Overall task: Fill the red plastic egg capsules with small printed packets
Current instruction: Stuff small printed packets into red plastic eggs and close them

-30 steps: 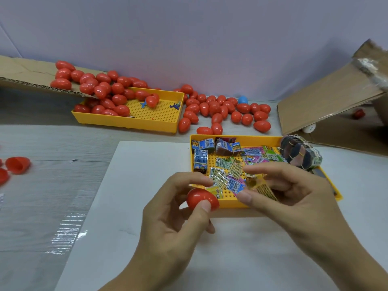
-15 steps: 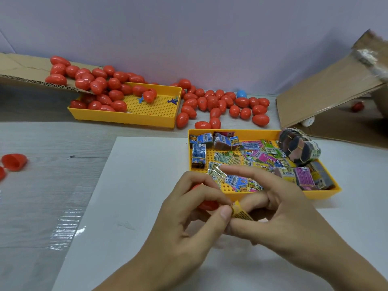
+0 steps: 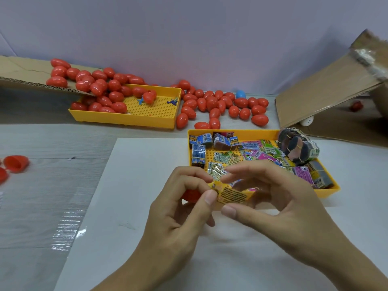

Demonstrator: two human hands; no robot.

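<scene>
Both hands are meeting over the white sheet [image 3: 147, 206] on the worktop [image 3: 42, 185], just in front of the near yellow tray [image 3: 231, 134]. The left hand [image 3: 178, 217] is curling round a red egg capsule [image 3: 190, 195], mostly hidden behind its fingers, while its thumb and forefinger are pinching the left end of a yellow printed packet [image 3: 231, 195]. The right hand [image 3: 279, 206] is holding the packet's other end, thumb underneath, fingers arching above. The near tray is holding loose printed packets [image 3: 252, 152] and banded bundles [image 3: 298, 149]. Farther back, closed red eggs [image 3: 220, 106] are lying heaped on the worktop and spilling from a cardboard flap [image 3: 25, 74] into a second yellow tray [image 3: 126, 118]. Open red halves [image 3: 15, 163] are lying at the far left
</scene>
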